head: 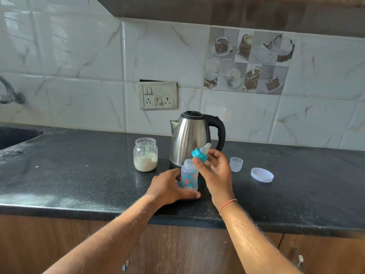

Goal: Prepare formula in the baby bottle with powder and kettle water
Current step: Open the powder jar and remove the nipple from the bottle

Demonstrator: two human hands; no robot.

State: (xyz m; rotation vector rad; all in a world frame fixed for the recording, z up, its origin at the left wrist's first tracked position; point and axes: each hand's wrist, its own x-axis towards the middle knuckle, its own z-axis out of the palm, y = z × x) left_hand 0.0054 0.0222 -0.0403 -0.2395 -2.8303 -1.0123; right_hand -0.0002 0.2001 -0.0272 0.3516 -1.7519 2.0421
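- Baby bottle (188, 177) stands upright on the black counter (79, 175), just in front of the kettle (190, 138), mouth open, no top on.
- L hand (167, 187) wraps round the bottle's lower body, fingers curled behind it, thumb along the base at front.
- R hand (216, 168) is lifted above and to the right of the bottle mouth, thumb + fingers pinching the teal ring w/ nipple (201, 153); ring tilted, nipple pointing up-right, apart from the bottle.
- Powder jar (145, 154) is left of the kettle, lid off, about a third full of cream powder, w/ a pale scoop standing in it.
- Clear cap (236, 164) sits right of the R hand; flat round lid (262, 175) lies further right.
- Kettle lid is down, handle to the right.
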